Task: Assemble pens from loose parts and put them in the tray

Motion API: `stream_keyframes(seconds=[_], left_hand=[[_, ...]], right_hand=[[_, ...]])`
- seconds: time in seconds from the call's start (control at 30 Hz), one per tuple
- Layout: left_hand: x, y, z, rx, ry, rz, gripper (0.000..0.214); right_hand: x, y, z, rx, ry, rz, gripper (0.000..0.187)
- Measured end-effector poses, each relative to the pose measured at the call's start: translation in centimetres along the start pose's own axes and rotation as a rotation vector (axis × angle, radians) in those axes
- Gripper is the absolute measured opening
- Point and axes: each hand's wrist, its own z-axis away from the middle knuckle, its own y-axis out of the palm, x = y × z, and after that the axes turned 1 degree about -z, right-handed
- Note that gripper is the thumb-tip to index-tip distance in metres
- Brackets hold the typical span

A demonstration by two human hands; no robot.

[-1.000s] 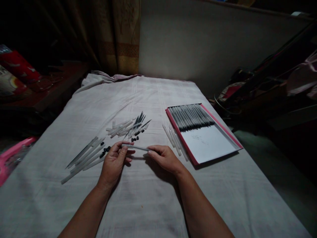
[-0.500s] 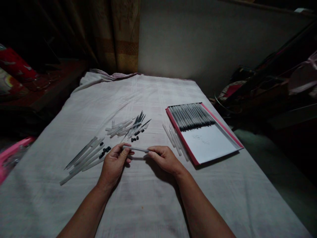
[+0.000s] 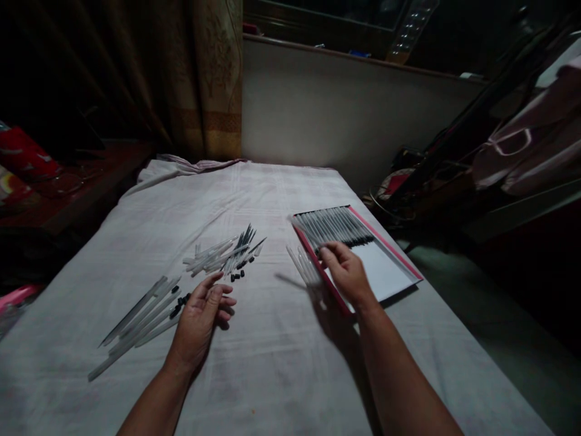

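Note:
My left hand [image 3: 202, 315] rests palm-in on the white cloth with its fingers loosely apart and nothing in them. Just to its left lie small black caps [image 3: 178, 303] and a fan of clear pen barrels [image 3: 136, 315]. My right hand [image 3: 347, 272] is over the near-left edge of the pink-rimmed tray [image 3: 402, 260], fingers pinched on a thin clear pen that is mostly hidden by the hand. Its fingertips touch the black ends of the row of pens [image 3: 336, 224] laid in the tray. A few loose clear tubes [image 3: 299, 263] lie beside the tray.
A heap of clear tubes and dark refills [image 3: 227, 251] with several black caps [image 3: 238, 275] sits mid-table. A curtain hangs behind, red and pink items are at the left, bags and clutter at the right. The table's right edge drops to the floor.
Both hands held one pen between them; the left let go and dropped to the cloth. The right hand moved right and away to the tray. The camera tilted up.

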Motion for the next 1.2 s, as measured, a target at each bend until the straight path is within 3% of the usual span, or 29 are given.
stream_keyframes(seconds=[0.13, 0.2, 0.27, 0.4, 0.77, 1.0, 1.2], left_hand=[[0.4, -0.2, 0.0, 0.024, 0.001, -0.035, 0.064], [0.6, -0.1, -0.1, 0.021, 0.006, -0.043, 0.063], [0.6, 0.0, -0.1, 0.014, 0.01, -0.053, 0.062], [0.7, 0.2, -0.1, 0.008, 0.01, -0.066, 0.062], [1.2, -0.1, -0.1, 0.032, 0.019, -0.088, 0.057], [1.1, -0.1, -0.1, 0.038, 0.031, -0.085, 0.054], [1.0, 0.0, -0.1, 0.038, 0.036, -0.055, 0.055]], right_hand=[[-3.6, -6.3, -5.8, -0.392, 0.086, 0.419, 0.029], [-5.0, -8.4, -7.8, -0.447, 0.182, 0.63, 0.031], [-6.1, -9.4, -9.2, -0.419, 0.287, 0.796, 0.035], [-7.3, -9.3, -10.8, -0.358, 0.394, 0.952, 0.039], [-8.9, -8.2, -13.0, -0.294, 0.457, 1.022, 0.035], [-9.0, -8.7, -12.5, -0.255, 0.426, 1.02, 0.038], [-6.8, -7.9, -12.0, -0.244, 0.311, 0.987, 0.038]])
